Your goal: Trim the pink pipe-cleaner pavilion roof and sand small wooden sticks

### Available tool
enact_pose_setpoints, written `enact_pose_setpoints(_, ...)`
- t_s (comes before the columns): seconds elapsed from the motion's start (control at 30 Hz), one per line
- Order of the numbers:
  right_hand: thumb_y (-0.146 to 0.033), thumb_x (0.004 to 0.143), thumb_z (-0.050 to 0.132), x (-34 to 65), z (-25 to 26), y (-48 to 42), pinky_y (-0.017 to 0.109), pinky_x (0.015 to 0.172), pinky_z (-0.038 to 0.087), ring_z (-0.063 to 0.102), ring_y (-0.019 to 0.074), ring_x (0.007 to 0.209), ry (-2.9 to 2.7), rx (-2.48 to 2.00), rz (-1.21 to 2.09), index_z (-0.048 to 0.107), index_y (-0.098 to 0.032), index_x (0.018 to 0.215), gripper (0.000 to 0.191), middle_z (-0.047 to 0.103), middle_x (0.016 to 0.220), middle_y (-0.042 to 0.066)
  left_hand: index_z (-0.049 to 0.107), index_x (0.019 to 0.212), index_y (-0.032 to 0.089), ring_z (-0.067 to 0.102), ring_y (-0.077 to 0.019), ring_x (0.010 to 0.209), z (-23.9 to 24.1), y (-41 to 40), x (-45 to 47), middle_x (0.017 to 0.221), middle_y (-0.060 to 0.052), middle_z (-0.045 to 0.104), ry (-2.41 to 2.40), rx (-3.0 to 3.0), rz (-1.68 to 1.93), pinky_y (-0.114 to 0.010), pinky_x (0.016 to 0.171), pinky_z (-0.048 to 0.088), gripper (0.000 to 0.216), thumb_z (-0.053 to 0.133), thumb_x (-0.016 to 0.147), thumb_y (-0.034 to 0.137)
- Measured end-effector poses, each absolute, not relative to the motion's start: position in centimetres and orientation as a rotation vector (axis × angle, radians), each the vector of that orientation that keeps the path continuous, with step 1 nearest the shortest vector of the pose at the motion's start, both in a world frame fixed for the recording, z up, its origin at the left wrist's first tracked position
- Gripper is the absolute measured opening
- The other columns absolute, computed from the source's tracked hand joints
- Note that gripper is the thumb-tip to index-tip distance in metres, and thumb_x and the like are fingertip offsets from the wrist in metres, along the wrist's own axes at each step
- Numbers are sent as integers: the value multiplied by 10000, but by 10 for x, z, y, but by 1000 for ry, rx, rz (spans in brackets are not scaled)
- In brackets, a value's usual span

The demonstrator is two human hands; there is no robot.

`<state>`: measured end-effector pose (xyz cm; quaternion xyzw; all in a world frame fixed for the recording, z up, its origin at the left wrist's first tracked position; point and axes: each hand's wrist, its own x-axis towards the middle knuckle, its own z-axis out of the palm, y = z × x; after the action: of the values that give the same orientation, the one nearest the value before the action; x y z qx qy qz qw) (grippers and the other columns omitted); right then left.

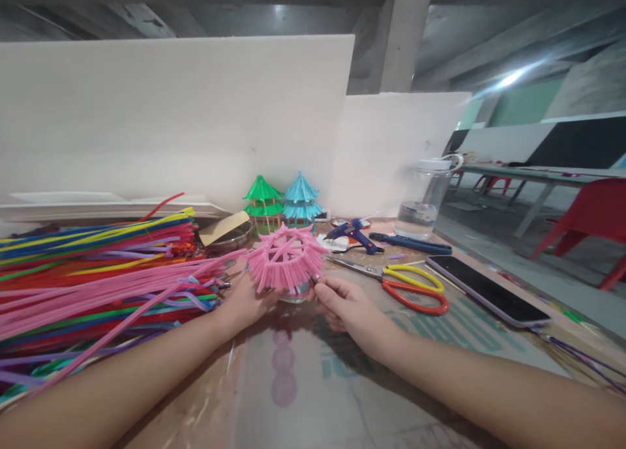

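A pink pipe-cleaner roof point(285, 259), round with a fringe of short strips hanging outward and an open lattice on top, is held in front of me. My left hand point(249, 298) is closed on its left side from below, the fingers largely hidden under the fringe. At the lower right edge, my right hand point(341, 300) is pinched, thumb and forefinger against the fringe; a smaller piece between them cannot be made out. Under the roof shows something clear and shiny, mostly covered. Behind it stand a green pipe-cleaner pavilion point(265, 201) and a light blue pavilion point(301, 199).
Bundles of coloured pipe cleaners point(98, 286) lie on the left by a metal bowl point(235, 237). To the right are scissors point(391, 276), a blue glue gun point(359, 234), dark-handled pliers point(415, 242), a phone point(484, 289) and a water bottle point(420, 201). White boards point(176, 123) stand behind.
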<state>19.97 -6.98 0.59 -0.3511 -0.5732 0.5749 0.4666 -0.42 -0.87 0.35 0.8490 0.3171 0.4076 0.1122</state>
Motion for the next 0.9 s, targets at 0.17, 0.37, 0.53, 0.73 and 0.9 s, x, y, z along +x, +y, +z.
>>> enact_pose_setpoints(0.17,-657,703,667,199,7,-70,221,399,108,183,41,409,-1395,-834,1450,517,-184,763,500,299,506,-113,640,1115,165,620,-318,1150,3,-8,-5,1182,-152,691,929,2499,1205,-502,1050,446,494,518,883,584)
enact_pose_setpoints(0.37,-656,702,664,200,6,-70,217,392,122,181,43,403,-1398,-850,1433,535,-178,765,499,288,483,-121,633,1138,171,586,-331,1202,3,-8,-5,1228,-150,672,926,2478,1190,-509,1054,440,504,544,869,588)
enact_pose_setpoints(0.53,-657,702,665,201,6,-70,214,399,119,185,41,408,-1377,-825,1465,511,-187,765,499,303,498,-116,631,1151,171,590,-330,1199,1,-7,-6,1202,-154,682,923,2480,1194,-514,1063,432,536,522,872,615)
enact_pose_setpoints(0.73,-655,706,667,200,6,-70,218,393,122,187,43,407,-1410,-847,1426,535,-177,763,500,293,493,-116,629,1157,163,583,-331,1211,1,-6,-6,1226,-158,671,933,2490,1183,-513,1064,431,507,537,875,574)
enact_pose_setpoints(0.9,-659,698,670,200,6,-69,219,398,112,186,37,404,-1378,-846,1467,494,-190,752,504,310,505,-116,629,1166,178,566,-328,1234,4,-7,-5,1242,-147,666,921,2490,1186,-515,1072,427,482,548,875,554)
